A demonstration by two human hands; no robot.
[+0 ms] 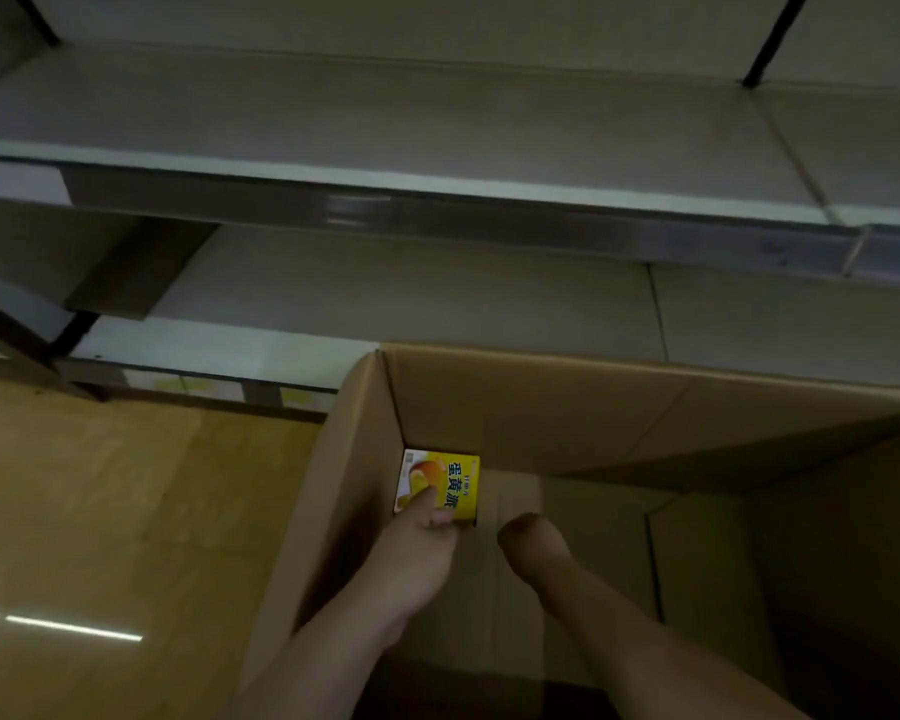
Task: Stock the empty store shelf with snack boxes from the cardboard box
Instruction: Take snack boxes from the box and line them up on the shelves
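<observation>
While both forearms reach down into the cardboard box, the left hand grips a snack box, thumb across its face, fingers curled at its near edge. Yellow carton, blue characters, fruit picture. It sits in the far-left inner corner, tight to both walls. Right hand, just right of the grip, looks curled; no hold visible, dim. Bare cardboard floor spreads rightward. Beyond, grey shelf boards stand bare, wooden floor left.
</observation>
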